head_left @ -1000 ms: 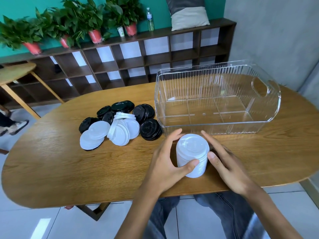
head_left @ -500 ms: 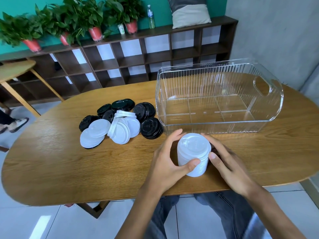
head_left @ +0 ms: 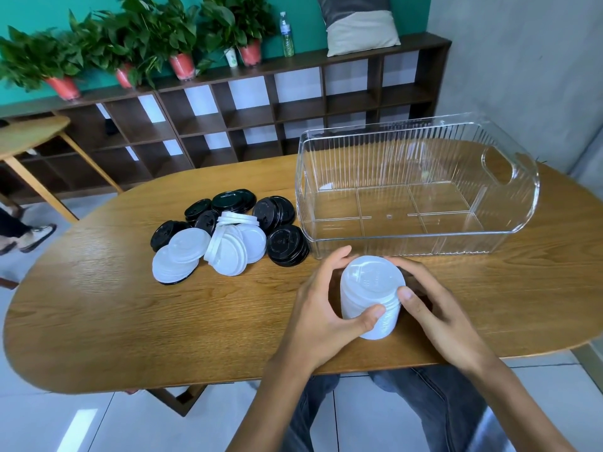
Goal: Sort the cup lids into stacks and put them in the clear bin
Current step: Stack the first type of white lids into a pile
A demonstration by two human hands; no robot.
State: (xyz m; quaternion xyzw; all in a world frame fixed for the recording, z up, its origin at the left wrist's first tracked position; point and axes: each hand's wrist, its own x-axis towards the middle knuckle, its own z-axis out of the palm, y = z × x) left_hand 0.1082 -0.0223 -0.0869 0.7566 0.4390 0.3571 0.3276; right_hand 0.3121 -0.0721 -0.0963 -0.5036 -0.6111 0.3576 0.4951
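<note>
— Did the loose pile of black and white plastic cup lids move?
— No. Your left hand and right hand stayed curled around the tall stack of white lids on the wooden table, just before the clear ribbed plastic bin. Your thumbs crept slightly higher.

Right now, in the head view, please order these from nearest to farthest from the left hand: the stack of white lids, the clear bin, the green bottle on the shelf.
1. Stack of white lids: held in the left hand.
2. Clear bin: on the table, beyond and to the right.
3. Green bottle: on the shelf top, far back.
</note>
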